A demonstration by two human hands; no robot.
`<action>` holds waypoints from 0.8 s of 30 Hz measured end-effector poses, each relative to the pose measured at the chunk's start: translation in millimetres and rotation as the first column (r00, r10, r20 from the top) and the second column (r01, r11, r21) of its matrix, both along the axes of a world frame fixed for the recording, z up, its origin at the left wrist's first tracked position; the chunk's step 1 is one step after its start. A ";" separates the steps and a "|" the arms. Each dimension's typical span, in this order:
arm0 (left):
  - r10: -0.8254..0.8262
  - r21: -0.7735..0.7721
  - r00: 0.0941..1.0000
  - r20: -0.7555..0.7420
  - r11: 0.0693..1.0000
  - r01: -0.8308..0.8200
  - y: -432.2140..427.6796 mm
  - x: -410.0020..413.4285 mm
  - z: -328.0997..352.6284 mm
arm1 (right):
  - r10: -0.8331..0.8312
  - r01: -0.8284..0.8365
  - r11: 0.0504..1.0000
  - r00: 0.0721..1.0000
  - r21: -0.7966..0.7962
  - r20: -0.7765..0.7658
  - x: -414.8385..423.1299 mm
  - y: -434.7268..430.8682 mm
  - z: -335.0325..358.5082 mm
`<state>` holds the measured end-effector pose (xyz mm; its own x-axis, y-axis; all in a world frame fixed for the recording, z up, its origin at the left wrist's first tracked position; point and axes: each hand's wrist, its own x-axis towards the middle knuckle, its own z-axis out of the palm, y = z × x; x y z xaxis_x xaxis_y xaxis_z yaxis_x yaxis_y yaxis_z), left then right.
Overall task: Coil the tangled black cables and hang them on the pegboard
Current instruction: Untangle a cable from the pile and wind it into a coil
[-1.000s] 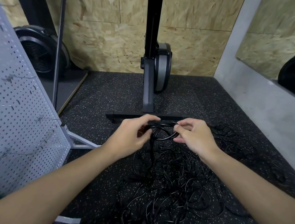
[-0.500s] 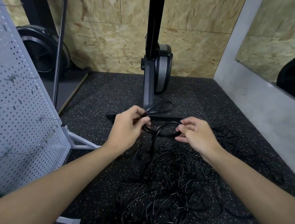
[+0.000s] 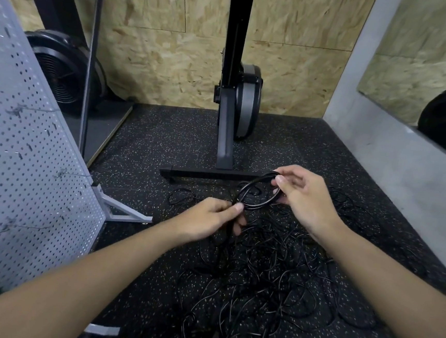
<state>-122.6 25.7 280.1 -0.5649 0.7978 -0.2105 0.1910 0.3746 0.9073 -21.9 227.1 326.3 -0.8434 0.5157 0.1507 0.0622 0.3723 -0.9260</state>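
Seen through the head view, the only one. Holding a small coil of black cable in the right hand, thumb and fingertips clamped round its far rim, raised off the floor on the near side of the right end of the crossbar foot of the upright machine. Probably held up there to keep the loops stacked and clear of the mess below. Pinching the coil's near rim, and the strand dropping from it, with the left hand, thumb on top and fingers curled beneath, on the near side of the crossbar's middle. Likely tensioning the tail so that the next loop lies flat against the others. Working over a loose tangle spread across the speckled floor on the near side of the crossbar, beneath both forearms, the dropped strand running down into it. Working beside the pegboard, standing well to the left of the crossbar on its grey frame, wire hooks bare as far as can be told, presumably placed close for a short reach. Judging the task early: one coil partly wound, nothing hung, most cable unsorted. Cannot tell whether the held cable runs free of the heap or is knotted into it.
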 end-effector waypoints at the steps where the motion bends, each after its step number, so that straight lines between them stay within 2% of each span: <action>1: 0.009 0.001 0.996 -0.089 1.000 -0.009 -1.2 -1.6 -0.3 | 0.014 -0.016 0.994 1.000 0.104 0.015 1.4 2.6 -0.6; 3: 0.058 0.034 0.979 -0.195 0.998 -0.052 -4.6 -5.7 0.9 | 0.031 -0.040 0.965 0.999 0.259 0.038 4.6 6.1 0.3; 6: 0.134 0.113 0.943 -0.303 0.988 -0.104 -9.0 -9.5 5.9 | 0.061 -0.080 0.938 0.996 0.338 0.068 6.9 12.9 -2.2; 11: 0.250 0.236 0.901 -0.354 0.956 -0.172 -12.8 -18.3 23.3 | 0.148 -0.194 0.856 0.980 0.479 0.132 6.2 21.9 2.7; 14: 0.223 0.219 0.863 -0.454 0.966 -0.135 -18.5 -21.3 37.8 | 0.194 -0.276 0.758 0.961 0.591 0.199 5.1 29.7 15.2; 17: 0.145 0.126 0.839 -0.524 0.988 -0.092 -25.1 -25.7 39.9 | 0.182 -0.389 0.670 0.912 0.632 0.368 5.8 35.0 20.4; 20: 0.103 0.054 0.811 -0.576 0.995 -0.088 -29.0 -30.3 35.6 | 0.187 -0.409 0.735 0.889 0.541 0.418 9.2 33.7 16.9; 24: -0.062 -0.140 0.845 -0.531 0.990 -0.015 -35.0 -34.9 14.0 | 0.228 -0.325 0.868 0.932 0.375 0.281 11.9 34.8 8.7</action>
